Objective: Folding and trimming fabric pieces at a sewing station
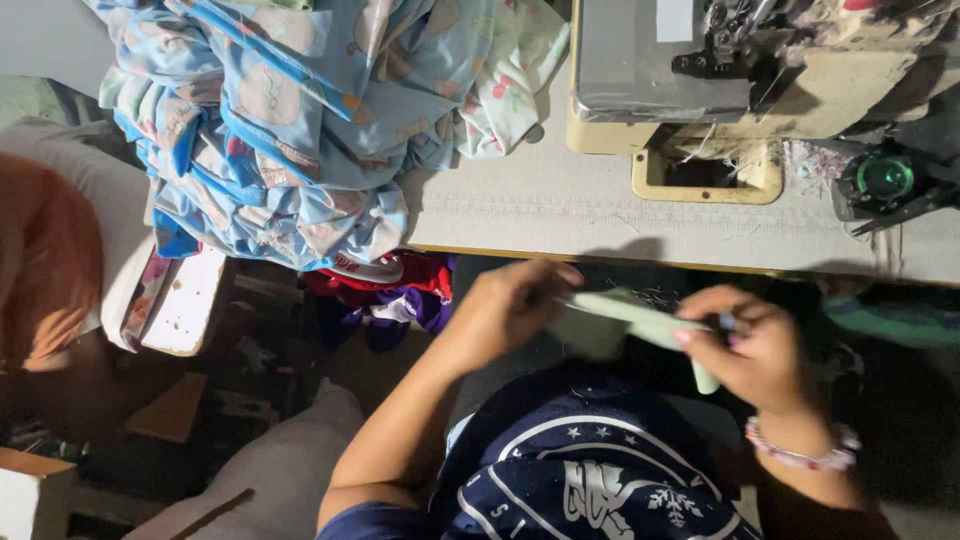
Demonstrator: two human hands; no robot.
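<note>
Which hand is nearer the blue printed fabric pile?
Left. The left hand sits just right of and below the blue printed fabric pile; the right hand is farther right, past the pale green cloth strip.

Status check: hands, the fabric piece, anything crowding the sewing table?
Both hands, left hand and right hand, grip pale green fabric piece below table edge. Blue printed fabric pile covers table's left; sewing machine beyond.

left hand (pixel 505 305) pinching; right hand (pixel 755 345) curled, fingers closed
</note>
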